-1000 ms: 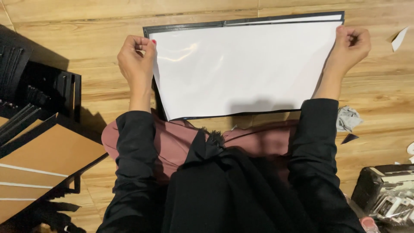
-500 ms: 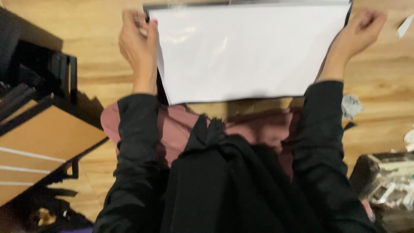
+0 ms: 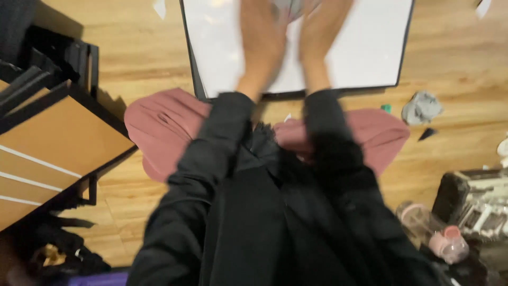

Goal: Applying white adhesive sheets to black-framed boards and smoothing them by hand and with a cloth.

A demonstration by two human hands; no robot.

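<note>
Creasing is the likeliest trouble: both hands, left (image 3: 263,45) and right (image 3: 321,39), press down on the white sheet (image 3: 365,50), which lies on the wooden floor (image 3: 455,58). Blur hides whether the fingers are flat or gripping something grey at the sheet's far edge.

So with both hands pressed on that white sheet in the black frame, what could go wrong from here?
Both hands, left hand and right hand, lie close together on the white sheet, so it might crease or smudge there.

The black frame lies on the wooden floor right by the person's knees; a shift forward could press on its edge.

A crumpled grey scrap and small bits lie nearby and could slip under the sheet.
</note>
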